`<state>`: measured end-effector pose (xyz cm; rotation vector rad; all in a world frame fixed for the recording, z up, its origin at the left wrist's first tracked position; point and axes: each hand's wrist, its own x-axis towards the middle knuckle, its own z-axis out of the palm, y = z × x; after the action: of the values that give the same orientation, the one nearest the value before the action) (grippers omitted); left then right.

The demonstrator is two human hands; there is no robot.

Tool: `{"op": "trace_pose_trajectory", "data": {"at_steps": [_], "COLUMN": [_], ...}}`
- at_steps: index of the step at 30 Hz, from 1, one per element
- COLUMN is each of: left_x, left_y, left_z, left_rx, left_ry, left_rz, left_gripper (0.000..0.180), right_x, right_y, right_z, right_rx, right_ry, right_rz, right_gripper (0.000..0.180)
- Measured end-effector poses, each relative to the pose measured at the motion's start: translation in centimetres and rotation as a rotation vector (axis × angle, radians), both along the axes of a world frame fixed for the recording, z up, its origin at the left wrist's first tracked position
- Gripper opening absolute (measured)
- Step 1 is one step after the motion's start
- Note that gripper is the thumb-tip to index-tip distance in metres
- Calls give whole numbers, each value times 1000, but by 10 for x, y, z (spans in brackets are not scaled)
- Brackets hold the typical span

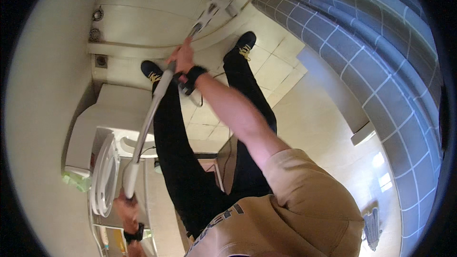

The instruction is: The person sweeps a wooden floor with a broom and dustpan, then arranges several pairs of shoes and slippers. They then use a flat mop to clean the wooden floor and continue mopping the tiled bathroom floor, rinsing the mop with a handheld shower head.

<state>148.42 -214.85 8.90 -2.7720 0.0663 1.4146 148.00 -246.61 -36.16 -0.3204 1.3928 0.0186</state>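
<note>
I hold a long-handled mop (148, 121) with a white and silver pole, slanting from the lower left to the upper middle. My left hand (126, 209) is closed round the pole's near end, somewhat blurred. Farther along, my right hand (183, 59) grips the lower part of the pole, with a black band on the wrist. The white and grey mop head (219, 0) rests at the far side, over the pale floor beyond a curved raised curb (166, 50). Its underside is hidden.
A white toilet (105, 176) with its seat up stands at left. My dark shoes (245, 43) are on pale floor tiles before the curb. A floor drain (101, 61) lies near the left wall. A grey-blue tiled wall (352, 71) bends along the right.
</note>
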Motion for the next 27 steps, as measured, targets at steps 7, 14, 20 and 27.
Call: {"op": "trace_pose_trajectory", "data": {"at_steps": [7,14,20,27], "left_x": [-64,-95,-93,-97], "left_y": [-116,-44,-11,-143], "left_z": [-103,-5,24,-81], "left_rx": [-87,72,141,-3], "left_ry": [110,138,129,189], "left_rz": [131,85,74,170], "left_gripper": [20,18,17,24], "right_x": [12,-29,-52,-13], "right_y": [-186,-42,45,-155], "right_z": [-91,29,76,-28], "right_rx": [11,-96,281,-4], "right_ry": [-166,-60,45,76], "right_rz": [13,234,17,161], "right_gripper": [74,71,68,64]}}
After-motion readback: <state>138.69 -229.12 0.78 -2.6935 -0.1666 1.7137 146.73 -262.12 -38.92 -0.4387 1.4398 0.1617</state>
